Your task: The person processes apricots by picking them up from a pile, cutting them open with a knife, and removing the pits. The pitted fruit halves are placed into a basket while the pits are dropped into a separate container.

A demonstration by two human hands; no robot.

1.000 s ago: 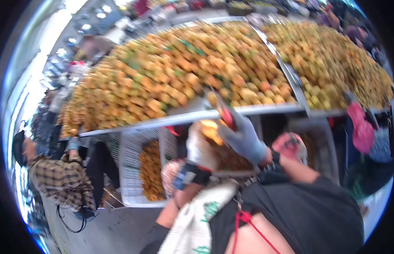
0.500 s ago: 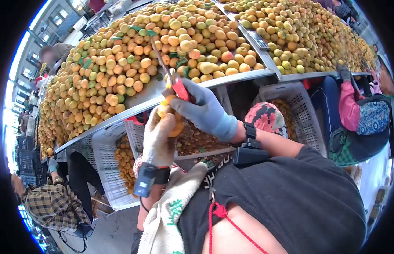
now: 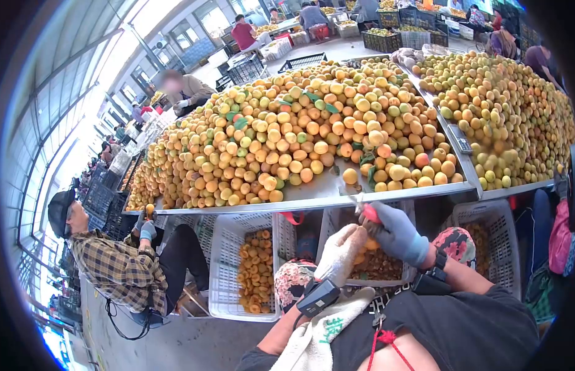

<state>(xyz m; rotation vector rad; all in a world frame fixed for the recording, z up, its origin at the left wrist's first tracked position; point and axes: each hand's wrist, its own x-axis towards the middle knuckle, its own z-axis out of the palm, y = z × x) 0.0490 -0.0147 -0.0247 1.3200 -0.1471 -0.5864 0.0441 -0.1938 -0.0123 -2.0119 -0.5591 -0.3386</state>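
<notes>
My left hand, in a white knit glove, is closed around an apricot, mostly hidden by the fingers. Close beside it, my right hand, in a grey-blue glove, grips a red-handled tool with a metal head. Blur hides the tool's exact kind and whether its tip touches the fruit. Both hands are over a white crate that holds brownish pieces, just in front of the metal table edge. A large heap of apricots covers much of the table behind.
On the left stands a white crate with halved apricots. Another crate is to the right of my knee. A person in a plaid shirt sits at left, holding an apricot. A small device lies on the table divider.
The view has tilted up and turned left, showing more of the hall. My hands now appear lower and farther right, over the crate. Both keep their hold.
</notes>
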